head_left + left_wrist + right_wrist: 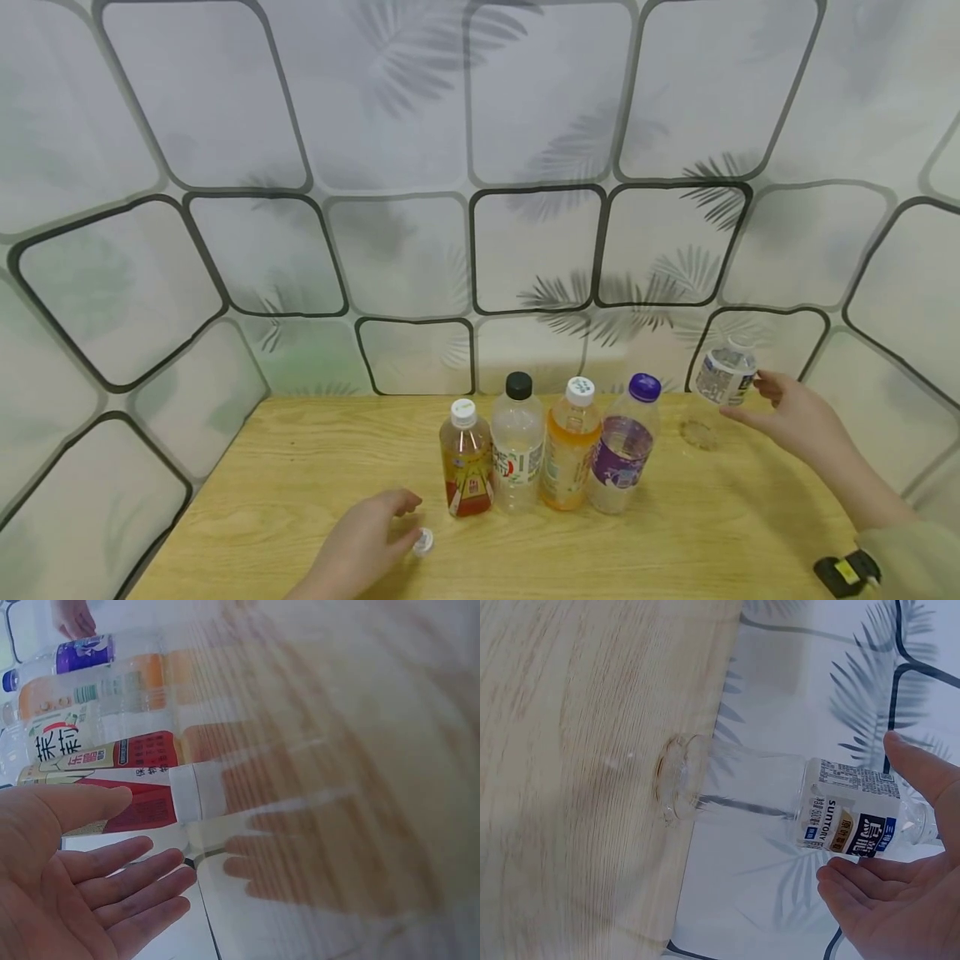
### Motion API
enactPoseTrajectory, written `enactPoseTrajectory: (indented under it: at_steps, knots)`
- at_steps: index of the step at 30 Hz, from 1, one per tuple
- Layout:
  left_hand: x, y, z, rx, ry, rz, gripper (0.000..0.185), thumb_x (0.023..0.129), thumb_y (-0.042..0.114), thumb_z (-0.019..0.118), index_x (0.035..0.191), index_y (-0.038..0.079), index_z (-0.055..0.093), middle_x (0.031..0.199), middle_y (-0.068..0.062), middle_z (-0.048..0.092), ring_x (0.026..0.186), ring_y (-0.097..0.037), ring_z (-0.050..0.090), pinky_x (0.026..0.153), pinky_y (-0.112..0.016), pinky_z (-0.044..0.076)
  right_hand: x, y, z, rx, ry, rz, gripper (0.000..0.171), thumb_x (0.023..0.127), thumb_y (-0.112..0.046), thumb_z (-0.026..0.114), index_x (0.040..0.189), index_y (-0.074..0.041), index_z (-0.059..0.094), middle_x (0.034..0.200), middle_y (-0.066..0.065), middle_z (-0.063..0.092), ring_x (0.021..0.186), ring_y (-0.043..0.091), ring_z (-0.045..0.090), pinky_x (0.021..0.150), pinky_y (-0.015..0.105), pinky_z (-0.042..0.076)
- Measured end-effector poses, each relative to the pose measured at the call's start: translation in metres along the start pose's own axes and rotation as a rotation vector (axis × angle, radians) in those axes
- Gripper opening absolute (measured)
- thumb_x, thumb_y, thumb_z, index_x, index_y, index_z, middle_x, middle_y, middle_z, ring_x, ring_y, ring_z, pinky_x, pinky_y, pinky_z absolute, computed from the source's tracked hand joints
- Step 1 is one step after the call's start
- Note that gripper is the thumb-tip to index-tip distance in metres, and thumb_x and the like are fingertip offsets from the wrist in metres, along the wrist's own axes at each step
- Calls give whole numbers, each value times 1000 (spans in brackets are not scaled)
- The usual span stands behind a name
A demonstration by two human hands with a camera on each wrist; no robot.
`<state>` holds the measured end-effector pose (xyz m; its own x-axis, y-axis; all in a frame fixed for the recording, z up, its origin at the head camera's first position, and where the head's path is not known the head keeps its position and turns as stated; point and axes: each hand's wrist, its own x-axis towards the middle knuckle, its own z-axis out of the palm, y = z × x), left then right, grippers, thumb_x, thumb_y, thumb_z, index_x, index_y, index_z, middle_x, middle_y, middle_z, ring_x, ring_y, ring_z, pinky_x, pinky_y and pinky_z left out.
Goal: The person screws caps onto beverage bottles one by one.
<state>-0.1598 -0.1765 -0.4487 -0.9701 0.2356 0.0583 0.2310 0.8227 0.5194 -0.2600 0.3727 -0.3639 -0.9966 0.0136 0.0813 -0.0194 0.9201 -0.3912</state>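
Both hands lie open: left (360, 542) by a cap (423, 542), right (795, 417) beside a clear bottle (723, 375).

Left hand (365, 542): extended forward and low, palm turned down, fingers loosely bent, nothing gripped.
Left fingers (127, 881): straight and slightly spread in the wrist view.
Right hand (795, 414): reached out to the far right, fingers relaxed, thumb raised.
Right forearm: sleeve at the wrist.

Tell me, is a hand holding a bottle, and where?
Nothing is gripped. The right hand is open beside the label of the clear bottle, which stands on the table. The left hand is open by a white cap.
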Motion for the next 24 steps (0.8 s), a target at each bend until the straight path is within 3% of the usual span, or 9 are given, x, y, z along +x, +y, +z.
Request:
enactPoseTrajectory:
  at_steps: [8,14,20,24]
  knots:
    - [1,2,0,15,-47,-36,42,86,22,89,120,3,73,116,-12,78,106,-34,74,93,-58,61,8,-2,3,23,2,28,113,99,-57,69,152,29,19,145,53,38,130,68,44,105,77,42]
    - [1,2,4,65,-55,-7,44,80,17,93,118,4,74,117,-14,78,110,-38,73,97,-61,58,13,-1,6,42,17,36,109,99,-55,69,151,28,22,145,53,38,130,68,44,105,77,42]
    - [2,-1,8,182,-22,91,37,77,16,93,108,6,75,103,-4,75,90,-23,73,83,-45,63,18,-1,8,86,61,24,101,98,-53,72,151,24,31,145,51,43,129,67,47,103,76,44]
    - [3,-1,10,214,-20,121,31,77,16,94,102,9,76,97,0,73,83,-16,69,75,-36,62,21,0,12,111,88,14,96,99,-51,73,149,22,36,143,49,46,126,67,49,100,75,46]
